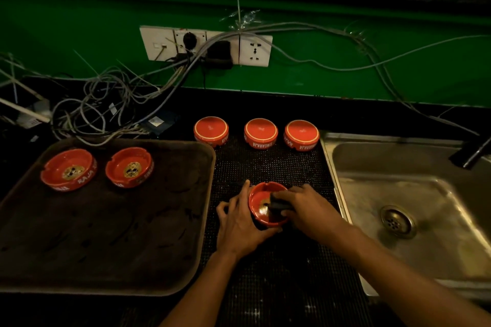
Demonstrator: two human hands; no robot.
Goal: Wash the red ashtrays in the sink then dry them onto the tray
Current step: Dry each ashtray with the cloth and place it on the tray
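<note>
Head view: the left hand is curling its fingers round the near side of a red ashtray sitting upright on the black mat on the counter, between the tray and the sink. The right hand is pinching a dark cloth with bent fingers and pressing it into the bowl. Two ashtrays are standing upright on the tray's far side. Three more are lying upside down in a row at the mat's far edge.
</note>
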